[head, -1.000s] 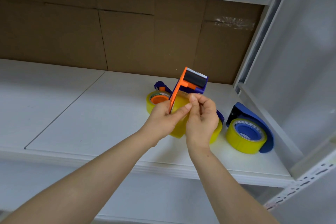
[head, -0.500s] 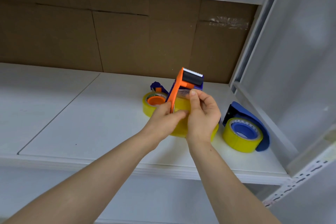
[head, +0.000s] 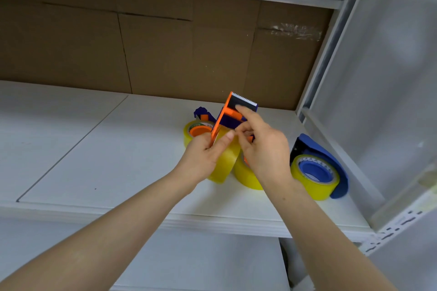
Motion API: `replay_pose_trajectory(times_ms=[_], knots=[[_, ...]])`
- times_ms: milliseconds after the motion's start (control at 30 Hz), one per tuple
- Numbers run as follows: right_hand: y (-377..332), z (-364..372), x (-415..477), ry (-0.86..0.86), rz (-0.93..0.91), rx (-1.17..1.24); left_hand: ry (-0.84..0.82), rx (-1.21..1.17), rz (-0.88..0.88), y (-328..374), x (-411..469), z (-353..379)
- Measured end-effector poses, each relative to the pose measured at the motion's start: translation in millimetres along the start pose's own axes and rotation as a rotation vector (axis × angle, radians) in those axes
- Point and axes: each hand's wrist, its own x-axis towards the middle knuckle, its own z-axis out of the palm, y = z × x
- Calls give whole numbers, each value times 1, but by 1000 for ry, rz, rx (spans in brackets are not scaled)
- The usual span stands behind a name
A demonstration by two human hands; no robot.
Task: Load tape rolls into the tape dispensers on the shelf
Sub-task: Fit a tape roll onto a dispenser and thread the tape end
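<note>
The left hand (head: 201, 156) has a closed grip on the orange tape dispenser (head: 222, 120), whose long axis rises to the toothed cutter (head: 244, 101) just above the right hand (head: 264, 151), forefinger (head: 248, 116) pointing there, its own grip unclear.

The left grip (head: 203, 156) is clutching an orange dispenser (head: 221, 120) above the white shelf (head: 106, 160), with a yellow tape roll (head: 224, 160) sitting in it. The right grip (head: 264, 149) is laying a straight index finger (head: 246, 113) against the dispenser's black toothed end, its other fingers curling; whether they are pinching anything is unclear. A rear roll (head: 189, 131), a middle roll (head: 246, 175) and a loaded blue dispenser (head: 331, 156) are lying on the shelf.
</note>
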Motion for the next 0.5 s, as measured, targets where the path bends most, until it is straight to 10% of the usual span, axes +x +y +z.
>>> replay_pose_trajectory(times_ms=[500], knots=[[-15, -9, 28, -168, -148, -411, -185, -117, -43, -4, 8, -13]])
